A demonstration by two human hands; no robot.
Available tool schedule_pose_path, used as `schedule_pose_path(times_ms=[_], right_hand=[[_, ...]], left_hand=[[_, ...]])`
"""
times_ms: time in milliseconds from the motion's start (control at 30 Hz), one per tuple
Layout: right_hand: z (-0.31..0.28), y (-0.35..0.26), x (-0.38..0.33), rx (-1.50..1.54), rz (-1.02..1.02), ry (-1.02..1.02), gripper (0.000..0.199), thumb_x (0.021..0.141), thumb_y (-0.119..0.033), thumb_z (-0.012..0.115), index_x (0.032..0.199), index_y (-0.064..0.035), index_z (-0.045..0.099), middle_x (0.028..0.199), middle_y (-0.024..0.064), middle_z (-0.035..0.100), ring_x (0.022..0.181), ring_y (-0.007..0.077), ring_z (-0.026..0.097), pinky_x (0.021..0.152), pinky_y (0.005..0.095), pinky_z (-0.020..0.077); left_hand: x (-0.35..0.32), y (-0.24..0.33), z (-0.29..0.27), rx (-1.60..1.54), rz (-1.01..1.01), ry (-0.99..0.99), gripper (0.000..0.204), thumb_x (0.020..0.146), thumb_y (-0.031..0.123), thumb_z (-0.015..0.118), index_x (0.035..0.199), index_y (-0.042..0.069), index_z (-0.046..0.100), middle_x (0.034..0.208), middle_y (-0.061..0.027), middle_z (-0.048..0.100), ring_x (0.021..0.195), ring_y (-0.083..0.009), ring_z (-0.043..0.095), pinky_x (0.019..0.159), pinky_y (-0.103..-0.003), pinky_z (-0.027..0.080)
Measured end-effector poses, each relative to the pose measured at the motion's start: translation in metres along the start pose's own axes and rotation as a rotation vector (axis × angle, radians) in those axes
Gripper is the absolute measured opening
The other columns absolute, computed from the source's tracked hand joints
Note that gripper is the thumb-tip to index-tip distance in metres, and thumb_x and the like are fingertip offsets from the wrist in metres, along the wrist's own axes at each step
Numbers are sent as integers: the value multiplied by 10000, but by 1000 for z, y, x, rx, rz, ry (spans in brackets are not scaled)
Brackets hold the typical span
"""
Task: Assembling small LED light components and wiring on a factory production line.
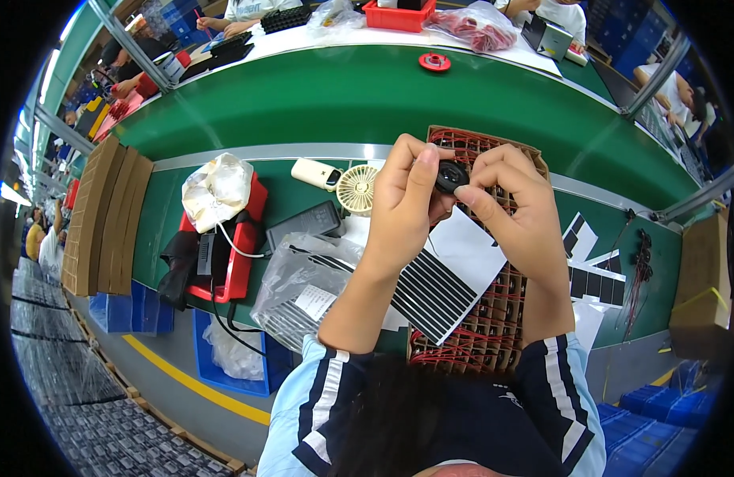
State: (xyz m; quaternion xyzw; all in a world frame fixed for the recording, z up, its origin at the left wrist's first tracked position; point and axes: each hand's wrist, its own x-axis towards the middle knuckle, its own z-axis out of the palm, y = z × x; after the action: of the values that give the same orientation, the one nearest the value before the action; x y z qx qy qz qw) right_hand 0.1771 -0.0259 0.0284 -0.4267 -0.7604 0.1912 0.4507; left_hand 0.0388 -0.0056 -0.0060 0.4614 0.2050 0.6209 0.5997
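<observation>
A small round black part (452, 176), like a small speaker, is held up in front of me over a divided cardboard box (506, 298). My left hand (410, 187) closes on its left side with thumb and fingers. My right hand (514, 199) pinches its right edge, the thumb against the lower rim. Fingers partly cover the part. Below my hands, a white sheet with black strips (438, 292) lies across the box. Red wires (462, 350) and round dark parts show in the box's compartments.
Left on the green bench are a red bin (258, 199), a black adapter box (305, 226), a small fan (356, 189) and a plastic bag (303, 278) of strip sheets. Black-patched sheets (596, 282) and a wire bundle (642, 258) lie right. A red disc (434, 63) rests beyond; people work opposite.
</observation>
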Motion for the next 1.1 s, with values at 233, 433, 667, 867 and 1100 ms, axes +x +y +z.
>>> schedule_pose_path(times_ms=[233,433,667,867,1100], right_hand=[[1,3,0,-83,-21,33,193,721,-194,650,730,-21,567,785,57,526,773,218,490,710,311,354],[3,0,1,-207,-86,82,191,726,-194,645,746,-19,572,787,57,532,767,219,491,705,312,356],[-1,-1,0,-129,-111,51,122,716,-137,639,734,-31,582,801,57,511,792,218,474,717,318,358],[-2,-5,0,-89,-79,42,137,710,-142,646,724,-22,581,811,54,470,802,207,462,715,305,364],[-1,3,10,-32,-84,36,143,706,-135,645,720,-11,575,795,57,452,786,200,459,705,295,369]], left_hand=[[1,-1,-2,-55,-11,-22,175,901,216,456,897,42,444,622,10,470,463,-4,383,395,-142,285],[1,0,0,-46,55,-39,153,846,89,538,926,37,418,694,1,505,496,-1,390,401,-145,286],[0,2,2,106,122,62,203,849,109,539,960,41,383,676,-7,505,486,-25,401,416,-163,319],[2,1,0,-22,30,72,194,856,153,540,913,62,378,626,-19,496,464,-22,383,396,-168,287],[9,-3,-6,-369,-105,-100,163,876,177,505,884,78,376,620,-36,501,421,-34,374,372,-171,274]])
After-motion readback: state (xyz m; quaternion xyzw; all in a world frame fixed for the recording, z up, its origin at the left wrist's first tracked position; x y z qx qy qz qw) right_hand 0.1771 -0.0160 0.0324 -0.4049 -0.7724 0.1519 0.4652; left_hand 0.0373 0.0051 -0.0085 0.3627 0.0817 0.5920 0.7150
